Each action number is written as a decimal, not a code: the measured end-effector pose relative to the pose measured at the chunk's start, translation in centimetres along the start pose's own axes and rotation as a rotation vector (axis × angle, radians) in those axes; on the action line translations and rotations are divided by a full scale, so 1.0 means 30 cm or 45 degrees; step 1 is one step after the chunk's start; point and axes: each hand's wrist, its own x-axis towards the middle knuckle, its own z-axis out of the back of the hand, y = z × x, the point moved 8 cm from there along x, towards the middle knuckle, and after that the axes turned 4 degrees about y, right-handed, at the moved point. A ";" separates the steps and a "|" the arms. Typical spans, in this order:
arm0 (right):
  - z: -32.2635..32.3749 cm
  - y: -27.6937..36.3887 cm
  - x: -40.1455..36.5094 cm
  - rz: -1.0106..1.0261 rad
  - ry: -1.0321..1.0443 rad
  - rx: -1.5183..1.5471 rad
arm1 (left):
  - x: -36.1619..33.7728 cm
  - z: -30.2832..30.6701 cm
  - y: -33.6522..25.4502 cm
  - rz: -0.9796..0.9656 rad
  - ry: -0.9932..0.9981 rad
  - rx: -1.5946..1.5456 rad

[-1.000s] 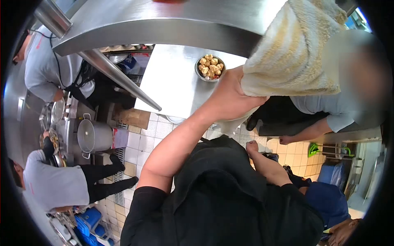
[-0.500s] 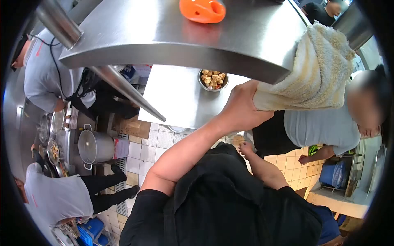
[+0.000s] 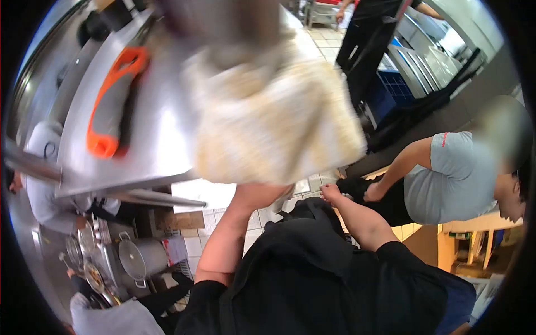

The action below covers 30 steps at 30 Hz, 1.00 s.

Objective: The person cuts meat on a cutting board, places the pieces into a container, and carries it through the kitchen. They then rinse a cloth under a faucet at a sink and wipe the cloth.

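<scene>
My left hand (image 3: 262,196) is closed on the lower edge of a thick towel (image 3: 279,128), white with yellow stripes, raised in front of me. The towel's upper part is blurred and overlaps a grey metal post (image 3: 234,22); most of my left fingers are hidden by the cloth. Low by my waist, my right hand (image 3: 330,193) has its fingers curled in, with nothing visible in them. To the left of the towel, an orange and grey handle-like tool (image 3: 114,100) lies on the steel shelf (image 3: 159,134).
A person in a grey shirt (image 3: 452,178) stands close on my right. Dark trousered legs (image 3: 365,50) show beyond the shelf. Workers stand at the left by a large pot (image 3: 142,259) and pans. A white worktop (image 3: 215,195) lies below the shelf.
My view has swung to the right and nearer the shelf's post. The towel, still in my left hand, now overlaps the post. The bowl of food has gone from view.
</scene>
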 end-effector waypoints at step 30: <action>1.217 0.395 1.058 -0.329 0.164 -0.194 | -0.875 -0.864 0.552 1.677 -2.524 -0.693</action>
